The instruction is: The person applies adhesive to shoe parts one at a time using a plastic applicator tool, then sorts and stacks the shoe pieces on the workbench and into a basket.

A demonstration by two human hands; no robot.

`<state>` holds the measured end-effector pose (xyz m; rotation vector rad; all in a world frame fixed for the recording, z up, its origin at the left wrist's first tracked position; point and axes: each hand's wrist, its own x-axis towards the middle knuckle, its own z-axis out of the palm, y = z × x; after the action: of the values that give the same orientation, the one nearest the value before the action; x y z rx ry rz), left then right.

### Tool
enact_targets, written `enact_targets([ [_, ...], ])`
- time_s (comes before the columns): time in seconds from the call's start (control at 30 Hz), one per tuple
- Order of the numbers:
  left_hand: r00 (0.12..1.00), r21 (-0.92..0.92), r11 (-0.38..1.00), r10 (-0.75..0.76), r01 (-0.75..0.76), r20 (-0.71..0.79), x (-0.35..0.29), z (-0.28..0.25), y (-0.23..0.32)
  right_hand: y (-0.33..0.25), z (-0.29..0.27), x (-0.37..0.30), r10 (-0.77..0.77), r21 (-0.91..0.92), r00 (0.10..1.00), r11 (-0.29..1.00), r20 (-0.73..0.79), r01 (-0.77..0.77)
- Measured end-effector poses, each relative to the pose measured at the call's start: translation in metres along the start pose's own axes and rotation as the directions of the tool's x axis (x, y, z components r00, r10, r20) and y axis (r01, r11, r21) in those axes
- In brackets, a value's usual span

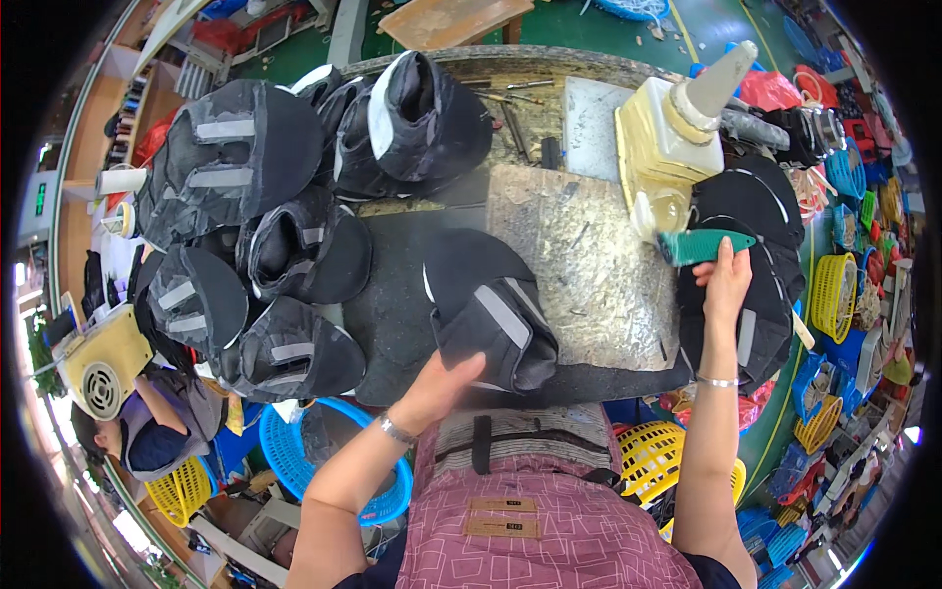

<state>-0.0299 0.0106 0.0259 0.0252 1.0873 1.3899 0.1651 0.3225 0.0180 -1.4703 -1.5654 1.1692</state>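
My left hand [444, 389] rests at the near edge of a black cap [491, 319] with a rounded brim and grey strips, thumb on the fabric. Its fingers are partly hidden under the cap. In my right hand [724, 280] is a green-handled brush [708, 245], pinched near the handle's middle. The brush's dark end points left, beside the spout of a yellowish glue container [670, 137] with a tapered grey top. Beneath the right forearm lie more black caps [751, 221] in a pile.
Stacked black caps [231, 162] fill the bench's left side. A stained board [589, 285] lies in the middle, with a white slab [594, 123] behind it. Blue [285, 442] and yellow [648, 456] baskets stand below the near edge. Another person [172, 422] sits at the left beside a cream-coloured machine [103, 358].
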Motion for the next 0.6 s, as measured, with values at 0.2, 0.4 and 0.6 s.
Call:
enact_targets([
  [0.2, 0.987, 0.004, 0.999, 0.053, -0.053, -0.151, -0.007, 0.001, -0.01, -0.051, 0.049, -0.08, 0.033, 0.543, 0.8, 0.718, 0.599, -0.436],
  [0.4, 0.979, 0.123, 0.984, 0.144, -0.126, -0.146, -0.011, 0.005, -0.014, -0.062, 0.107, -0.14, -0.627, 0.381, 0.598, 0.779, 0.5, 0.498],
  [0.6, 0.98, 0.099, 0.991, 0.103, -0.087, -0.172, -0.016, -0.006, -0.018, -0.066, 0.121, -0.151, -0.582, 0.406, 0.577, 0.813, 0.573, 0.416],
])
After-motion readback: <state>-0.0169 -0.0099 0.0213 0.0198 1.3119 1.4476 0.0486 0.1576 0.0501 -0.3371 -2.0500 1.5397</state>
